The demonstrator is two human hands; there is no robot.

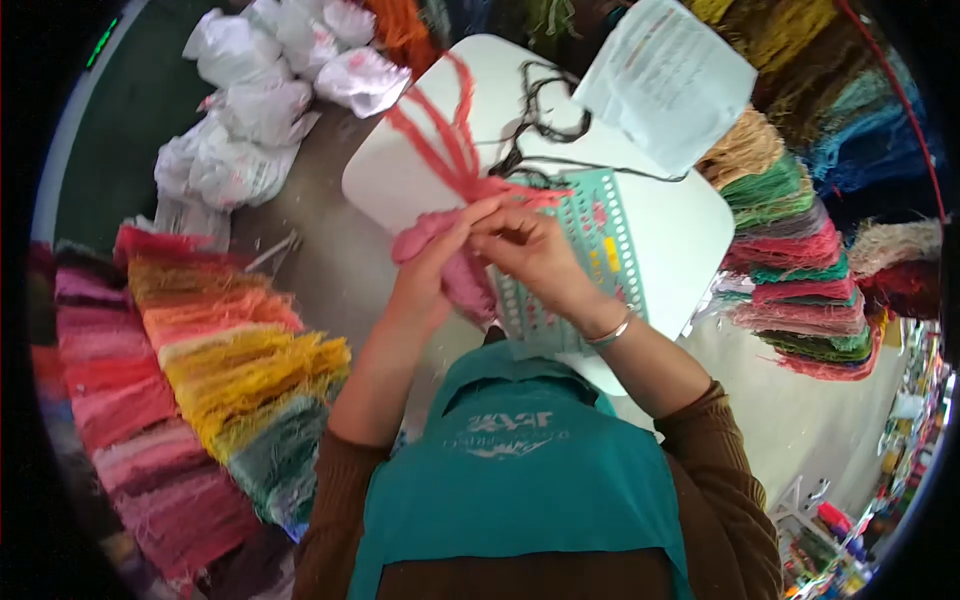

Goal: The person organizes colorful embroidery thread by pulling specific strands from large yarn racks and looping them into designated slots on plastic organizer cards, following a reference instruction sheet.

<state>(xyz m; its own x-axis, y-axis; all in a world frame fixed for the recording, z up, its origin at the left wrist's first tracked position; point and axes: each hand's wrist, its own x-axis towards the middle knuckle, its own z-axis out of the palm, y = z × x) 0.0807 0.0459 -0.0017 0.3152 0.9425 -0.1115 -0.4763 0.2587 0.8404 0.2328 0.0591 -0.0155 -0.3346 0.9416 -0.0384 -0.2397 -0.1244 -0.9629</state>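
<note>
A bundle of pink yarn lies in my left hand, whose fingers are wrapped round it above the table's near edge. Close against it on the right, my right hand has its fingers pinched together; what they hold is too small to make out. Coral-red strands run from the hands up over the white table. Under my right hand lies a green card with rows of holes and small pink and yellow pieces.
Black yarn and a paper sheet in clear plastic lie at the table's back. White plastic bags sit at upper left. Coloured yarn stacks stand at left and right.
</note>
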